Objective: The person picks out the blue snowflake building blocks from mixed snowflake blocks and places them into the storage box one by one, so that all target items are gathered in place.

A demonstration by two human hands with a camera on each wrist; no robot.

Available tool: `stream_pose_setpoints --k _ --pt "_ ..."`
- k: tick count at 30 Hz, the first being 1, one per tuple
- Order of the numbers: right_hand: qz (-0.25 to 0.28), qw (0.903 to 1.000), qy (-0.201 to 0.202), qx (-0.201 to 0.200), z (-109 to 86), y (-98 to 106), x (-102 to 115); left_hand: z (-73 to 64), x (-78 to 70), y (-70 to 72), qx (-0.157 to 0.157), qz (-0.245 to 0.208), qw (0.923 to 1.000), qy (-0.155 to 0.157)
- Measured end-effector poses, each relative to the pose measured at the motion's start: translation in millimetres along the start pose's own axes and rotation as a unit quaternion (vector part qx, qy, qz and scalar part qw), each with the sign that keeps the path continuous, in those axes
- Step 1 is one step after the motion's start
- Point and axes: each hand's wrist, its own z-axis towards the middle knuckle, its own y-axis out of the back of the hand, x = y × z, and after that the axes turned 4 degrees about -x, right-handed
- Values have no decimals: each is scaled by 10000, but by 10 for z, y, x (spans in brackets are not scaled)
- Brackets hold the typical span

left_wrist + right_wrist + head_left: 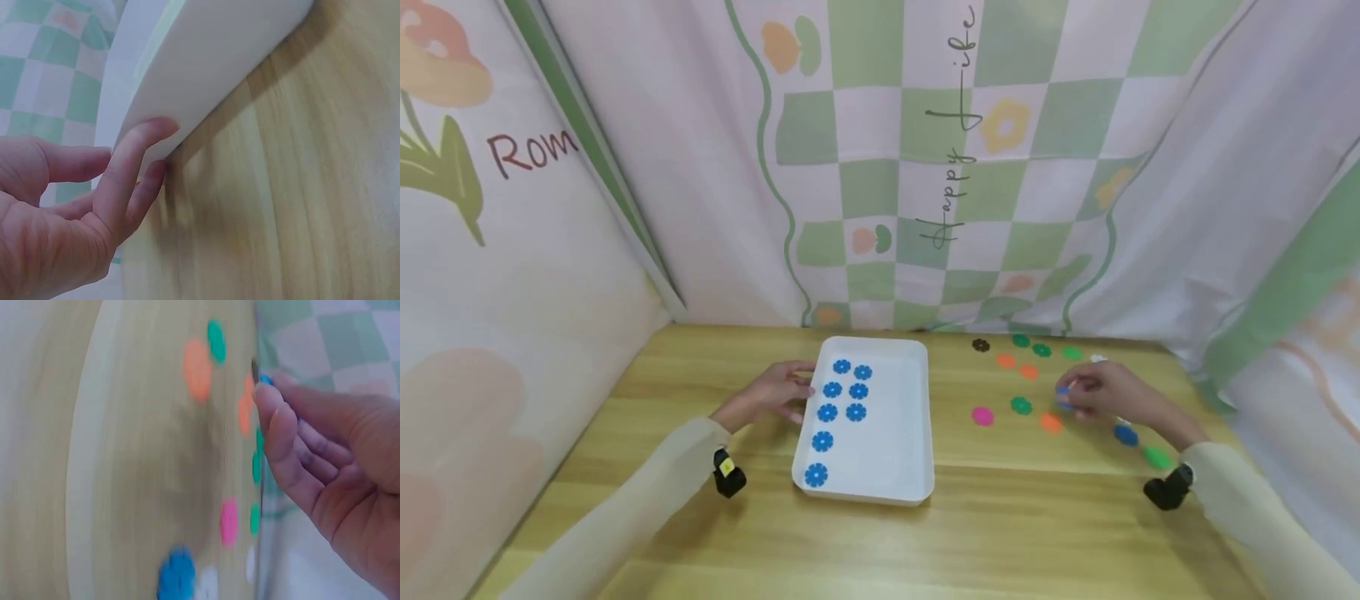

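Note:
The right hand [1101, 390] pinches a blue flower-shaped disc [1063, 397] between thumb and fingertips, raised above the right part of the table; only a sliver of that disc shows in the right wrist view. At the left side of a white tray [891, 450], the left hand [777, 390] touches the outer wall with its fingers loosely bent. Several blue flower discs [822, 442] lie flat in the tray, in two columns toward its left. Another blue disc [1125, 434] lies on the table near the right wrist.
Loose discs lie right of the tray: pink [982, 415], orange [1051, 422], dark green [1021, 406], brown [981, 345], light green [1157, 457] and white [1098, 358]. A checked curtain [872, 192] hangs behind the wooden table [1000, 533].

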Motion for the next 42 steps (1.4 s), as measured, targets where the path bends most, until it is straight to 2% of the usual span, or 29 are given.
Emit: stream_pose_setpoints --k 7,14,19,21,28,34,42 --pt "868 9961 -134 -6 159 -219 300 -5 -50 16 130 -264 9995 149" --pt "1720 9814 -824 -218 340 -441 586 -6 -64 14 75 -345 9992 192" --pt "2214 9690 -1044 -345 446 -662 733 13 -48 -19 -27 -275 9995 164" --pt "2307 9670 -1012 -369 476 -758 796 30 -42 -33 -8 -259 9996 107" --pt "2287 9703 -728 -315 632 -1026 1079 56 -47 -19 239 -235 9994 -121" --pt "2645 9610 -805 -74 849 -1271 1257 49 -68 38 309 -119 9993 -153" --pt "2024 9749 -905 190 1006 -1494 1458 46 7 38 290 -254 9992 -124"
